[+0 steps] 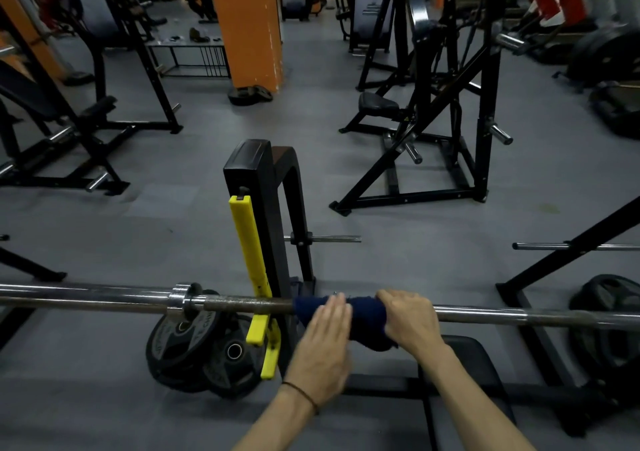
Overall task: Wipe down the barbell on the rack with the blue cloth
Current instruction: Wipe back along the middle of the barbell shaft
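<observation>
The blue cloth (360, 315) wraps the barbell (242, 303) at five o'clock of the rack (273, 215). Right hand (408, 319) grips it; left hand (325, 343) (fingers straight) presses flat.

Barbell (242, 303): steel, horizontal across rack (277, 242), shaft dull and rusty near collar. Blue cloth (367, 315): dark navy, wrapped over shaft just right of rack upright.
</observation>
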{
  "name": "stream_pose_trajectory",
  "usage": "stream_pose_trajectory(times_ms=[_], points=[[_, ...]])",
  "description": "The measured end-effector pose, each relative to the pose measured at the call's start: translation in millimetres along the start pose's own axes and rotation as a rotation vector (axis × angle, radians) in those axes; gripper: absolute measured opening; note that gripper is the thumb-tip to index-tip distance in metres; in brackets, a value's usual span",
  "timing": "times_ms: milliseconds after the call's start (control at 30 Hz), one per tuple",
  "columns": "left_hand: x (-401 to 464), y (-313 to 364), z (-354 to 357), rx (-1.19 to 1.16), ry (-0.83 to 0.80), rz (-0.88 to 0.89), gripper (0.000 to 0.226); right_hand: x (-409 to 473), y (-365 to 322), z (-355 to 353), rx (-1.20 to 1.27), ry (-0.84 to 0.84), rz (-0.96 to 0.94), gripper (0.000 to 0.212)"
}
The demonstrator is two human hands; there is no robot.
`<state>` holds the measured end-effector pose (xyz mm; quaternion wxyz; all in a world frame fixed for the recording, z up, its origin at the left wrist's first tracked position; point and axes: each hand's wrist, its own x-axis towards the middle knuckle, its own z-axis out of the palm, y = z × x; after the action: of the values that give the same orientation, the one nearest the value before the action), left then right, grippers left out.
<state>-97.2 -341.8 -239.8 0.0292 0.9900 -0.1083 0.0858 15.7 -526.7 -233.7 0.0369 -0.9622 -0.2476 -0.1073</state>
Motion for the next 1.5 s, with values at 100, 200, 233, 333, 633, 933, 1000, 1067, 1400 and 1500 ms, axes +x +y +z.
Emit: stream_pose_trajectory(times_ms=[100, 200, 233, 333, 633, 933, 1000, 1067, 1400, 1500], points=[[-29, -57, 5, 0.126, 0.115, -0.15, 0.085, -1, -3, 4, 0.032, 0.031, 0.015, 0.034], [-18, -39, 10, 0.059, 0.023, -0.365, 0.089, 0, -9, 5, 0.01, 0.027, 0.041, 0.031], [-7, -17, 10, 0.017, -0.027, -0.389, 0.096, 0, -9, 5, 0.003, 0.021, 0.045, 0.031], [22, 51, 11, -0.053, -0.047, -0.201, 0.106, 1, -8, 4, 0.017, 0.016, 0.053, 0.031], [-20, -39, -2, 0.055, 0.058, -0.17, 0.089, 0, -4, 2, 0.025, 0.03, 0.033, 0.032], [24, 36, 8, -0.093, -0.004, -0.23, 0.102, 2, -7, 3, 0.005, 0.022, 0.044, 0.032], [32, 52, 5, -0.094, -0.027, -0.105, 0.102, 3, -4, 5, 0.025, -0.018, 0.04, 0.029], [29, 42, 3, -0.064, -0.047, -0.05, 0.1, 3, -4, 6, 0.019, -0.033, 0.028, 0.032], [-30, -64, 3, 0.03, 0.0, -0.236, 0.096, 0, -14, 5, -0.014, -0.003, 0.052, 0.027], [-4, -20, 6, -0.032, -0.001, -0.221, 0.101, 7, -42, 7, -0.019, 0.038, -0.013, 0.029]])
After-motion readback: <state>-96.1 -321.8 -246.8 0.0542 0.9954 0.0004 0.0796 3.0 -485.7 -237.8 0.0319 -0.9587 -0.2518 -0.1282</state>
